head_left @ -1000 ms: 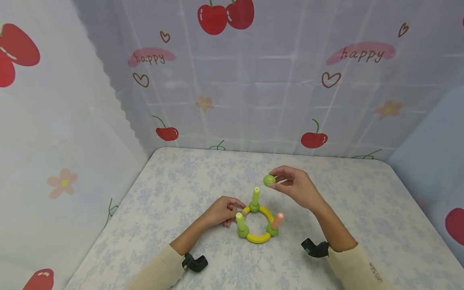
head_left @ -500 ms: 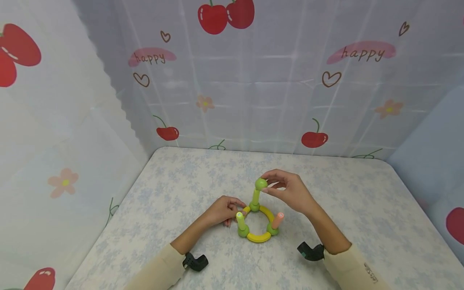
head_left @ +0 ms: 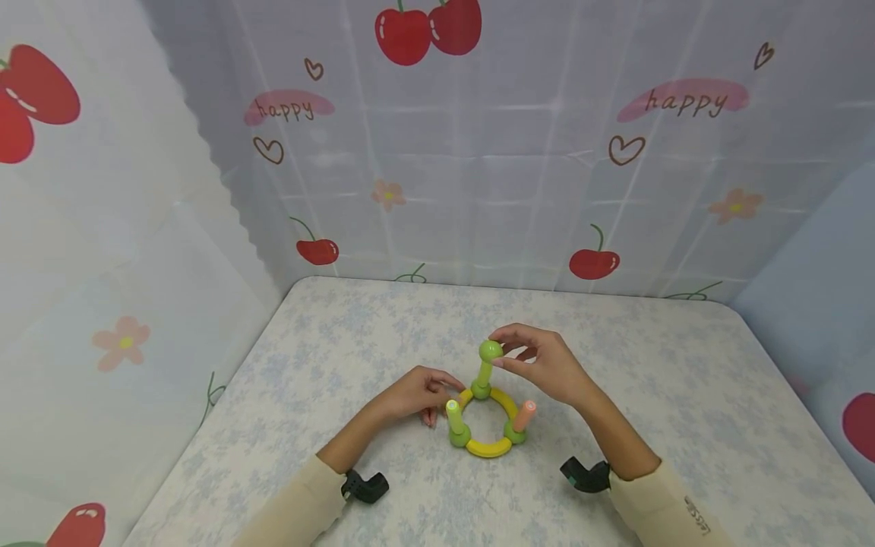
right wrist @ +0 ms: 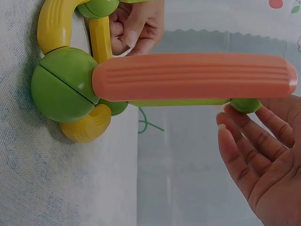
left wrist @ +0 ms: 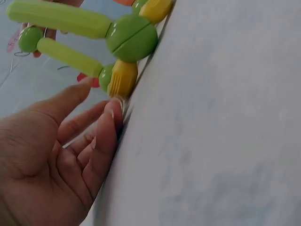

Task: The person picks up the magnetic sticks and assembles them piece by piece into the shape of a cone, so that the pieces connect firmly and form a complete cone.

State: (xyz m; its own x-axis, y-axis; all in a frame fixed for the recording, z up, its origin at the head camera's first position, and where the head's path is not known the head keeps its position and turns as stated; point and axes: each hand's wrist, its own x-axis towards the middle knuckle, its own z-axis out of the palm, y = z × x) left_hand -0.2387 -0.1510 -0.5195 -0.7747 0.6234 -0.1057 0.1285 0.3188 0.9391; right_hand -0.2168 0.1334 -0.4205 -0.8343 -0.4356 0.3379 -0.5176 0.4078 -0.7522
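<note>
My right hand [head_left: 547,366] pinches a green ball [head_left: 490,350] at the top of the rear light-green rod [head_left: 484,374]. That rod rises from a ring of yellow curved pieces [head_left: 488,449] joined by green balls. On the ring's left side, my left hand [head_left: 415,396] holds a yellow curved piece [left wrist: 123,79] between thumb and fingers. A second light-green rod [head_left: 454,417] stands at the front left, and an orange rod [right wrist: 193,76] at the front right; both have bare upper ends. In the right wrist view, the orange rod partly covers the rear rod and its ball.
The ring stands on a table with a pale blue floral cover [head_left: 355,327]. Behind it hangs a curtain [head_left: 478,190] printed with cherries. Black wrist-worn devices [head_left: 585,475] sit at both sleeve cuffs.
My right hand has moved left and slightly down, bringing the green ball from beside the rear rod onto its top. The left hand has stayed at the ring.
</note>
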